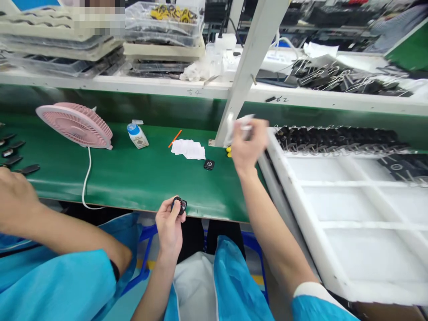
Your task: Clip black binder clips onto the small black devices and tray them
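My left hand is closed around a small black device with rounded corners, thumb on top, just in front of the bench edge. My right hand is raised beside the white post, blurred by motion. Its fingers are closed on a thin white piece that looks like paper or film. Below and left of that hand, a black square case with a ring mark lies on the green bench. White paper slips lie next to it, with an orange stick behind them. Small yellow pieces sit near the post's foot.
A white divided tray holding rows of black parts stands at right. The white post rises to a cluttered shelf. A pink fan and a blue-capped bottle stand at left. A co-worker's arm reaches in from the left.
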A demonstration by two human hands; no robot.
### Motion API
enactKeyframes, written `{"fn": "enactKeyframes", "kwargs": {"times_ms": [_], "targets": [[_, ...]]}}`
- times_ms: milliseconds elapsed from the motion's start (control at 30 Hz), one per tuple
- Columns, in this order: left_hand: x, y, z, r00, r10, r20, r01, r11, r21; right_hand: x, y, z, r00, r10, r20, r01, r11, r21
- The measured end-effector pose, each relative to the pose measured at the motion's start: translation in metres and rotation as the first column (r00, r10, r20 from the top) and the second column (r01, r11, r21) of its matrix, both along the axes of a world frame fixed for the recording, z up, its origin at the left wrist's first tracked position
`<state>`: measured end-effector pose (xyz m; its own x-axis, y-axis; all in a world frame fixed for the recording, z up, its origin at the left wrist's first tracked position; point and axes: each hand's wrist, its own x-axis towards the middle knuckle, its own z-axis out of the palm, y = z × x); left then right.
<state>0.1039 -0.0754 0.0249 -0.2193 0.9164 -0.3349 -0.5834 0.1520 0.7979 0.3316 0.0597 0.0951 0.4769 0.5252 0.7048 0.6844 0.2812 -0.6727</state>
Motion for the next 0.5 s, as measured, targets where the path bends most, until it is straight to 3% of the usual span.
{"fn": "enactKeyframes", "kwargs": {"times_ms": [67, 100, 133, 200, 267, 400, 433, 500], "targets": [[-0.003, 0.003, -0.001, 1.000, -0.013, -0.003, 0.013, 1.000, 0.004, 0.005, 0.004, -0.027, 0.987, 0.153, 0.040, -0.124, 0.906, -0.404], [-0.005, 0.005, -0.002, 1.000, -0.018, -0.008, 0.018, 1.000, -0.001, 0.005, -0.005, -0.039, 0.984, 0.177, 0.031, -0.139, 0.862, -0.488], [-0.007, 0.006, -0.003, 1.000, -0.021, -0.019, 0.021, 1.000, -0.010, 0.004, -0.022, -0.048, 0.988, 0.153, 0.011, -0.128, 0.860, -0.494], [-0.012, 0.010, -0.004, 0.998, -0.033, -0.060, 0.031, 0.999, -0.032, -0.007, -0.079, -0.061, 0.997, 0.049, -0.057, -0.068, 0.914, -0.400], [-0.013, 0.016, -0.006, 0.991, -0.053, -0.122, 0.049, 0.998, -0.035, -0.028, -0.154, -0.074, 0.990, 0.045, -0.133, -0.091, 0.927, -0.364], [0.005, 0.040, -0.010, 0.956, -0.118, -0.268, 0.129, 0.991, 0.023, -0.062, -0.290, -0.103, 0.965, 0.184, -0.189, -0.256, 0.825, -0.504], [0.013, 0.044, -0.010, 0.941, -0.152, -0.303, 0.170, 0.985, 0.035, -0.059, -0.317, -0.109, 0.974, 0.137, -0.182, -0.214, 0.826, -0.522], [0.030, 0.047, -0.009, 0.897, -0.245, -0.367, 0.280, 0.959, 0.043, -0.031, -0.364, -0.118, 0.991, -0.075, -0.114, 0.002, 0.844, -0.536]]}}
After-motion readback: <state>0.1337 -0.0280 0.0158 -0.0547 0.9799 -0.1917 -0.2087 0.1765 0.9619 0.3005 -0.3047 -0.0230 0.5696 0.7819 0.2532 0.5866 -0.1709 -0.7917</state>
